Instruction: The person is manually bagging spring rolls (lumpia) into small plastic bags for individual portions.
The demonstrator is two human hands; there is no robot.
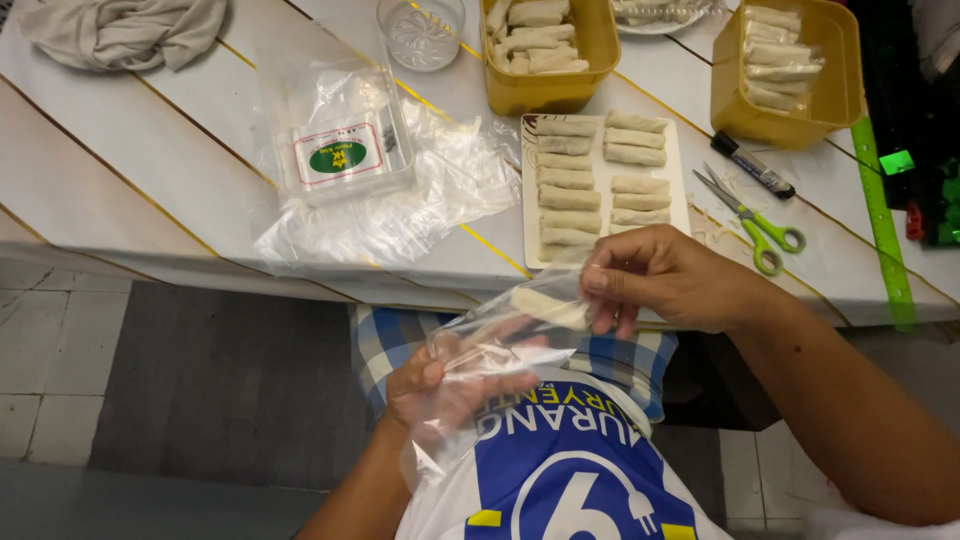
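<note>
I see a white plank table (pixel 150 150) with thin gold seams filling the upper frame, grey and pale floor tiles (pixel 200 380) below it at lower left. Centre frame, the left hand (pixel 430 385) is pinching the mouth of a clear plastic bag (pixel 480 350), fingers clenched on the film. The right hand (pixel 660 280) is gripping a pale spring roll (pixel 548 308) at the bag's opening, fingertips closed on it; the roll sits just below the table edge. Counting now: one white tray (pixel 680 170) above the hands with roughly thirteen rolls in two columns, two yellow tubs (pixel 545 95) along the top edge holding more. One glass (pixel 422 32) at top centre, one grey cloth (pixel 125 32) upper left, a stack of clear bags (pixel 340 150), one green-handled pair of scissors (pixel 755 220), one black marker (pixel 752 165).
</note>
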